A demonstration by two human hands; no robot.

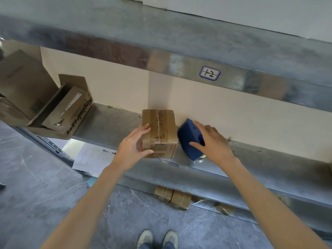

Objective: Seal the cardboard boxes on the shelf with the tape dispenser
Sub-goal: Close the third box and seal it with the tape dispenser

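In the head view, a small box (159, 133) is sitting near the front edge of a metal shelf (107, 123), about the middle of the picture, with its flaps closed and a strip of clear tape running along the seam on its top. The left hand (133, 148) is gripping the box at its 8 o'clock corner: the fingers are lying fairly straight across the top, and the thumb is pressing against the front face, so the box edge is sitting between them. Just beside the box, at its 3 o'clock, a blue tape dispenser (190, 139) is resting on the same shelf, close to the box though I cannot tell whether the two are touching. The right hand (213, 141) is lying over the dispenser from the 4 o'clock side, partly closed round it, with the thumb stretching across the blue side and the fingers spreading over its top. At 10 o'clock from the small box, well apart from it, an open box (59, 112) with printed lettering is standing at the shelf's left end with its flaps raised. At 1 o'clock, a white label (209, 73) with a handwritten mark is sticking to the rim of the upper shelf (161, 42). Below the shelf, at 7 o'clock, a sheet of paper (91, 159) is lying on the grey floor (36, 177), and at 6 o'clock several taped boxes (172, 196) are lying under the shelf. Two shoes (158, 238) are showing at the bottom edge.
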